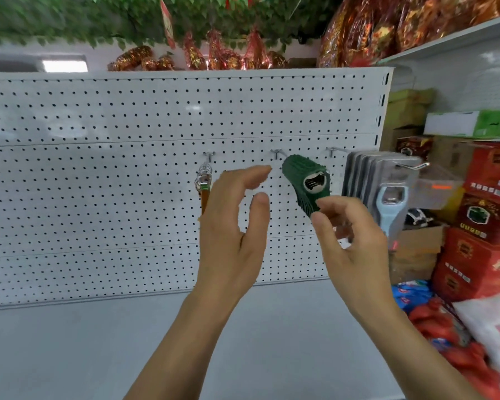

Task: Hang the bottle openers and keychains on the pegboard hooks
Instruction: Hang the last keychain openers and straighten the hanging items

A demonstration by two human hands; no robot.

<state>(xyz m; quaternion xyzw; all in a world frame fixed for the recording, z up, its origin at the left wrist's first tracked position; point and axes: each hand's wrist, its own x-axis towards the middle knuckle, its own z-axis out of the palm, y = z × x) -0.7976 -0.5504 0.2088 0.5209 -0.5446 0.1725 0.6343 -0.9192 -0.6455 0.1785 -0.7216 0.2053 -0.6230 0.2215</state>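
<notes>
A white pegboard carries three metal hooks in a row. On the middle hook hangs a stack of green bottle openers, tilted. My right hand pinches the stack's lower end between thumb and fingers. My left hand is raised just left of the stack, fingers relaxed and apart, holding nothing. The left hook bears a bunch of keychains with an orange strap. The right hook holds several carded light-blue bottle openers.
A grey shelf runs below the pegboard. Red gift boxes and cartons are stacked at the right, with red and blue bags below them. Wrapped red-gold items and green leaf garlands sit above the board.
</notes>
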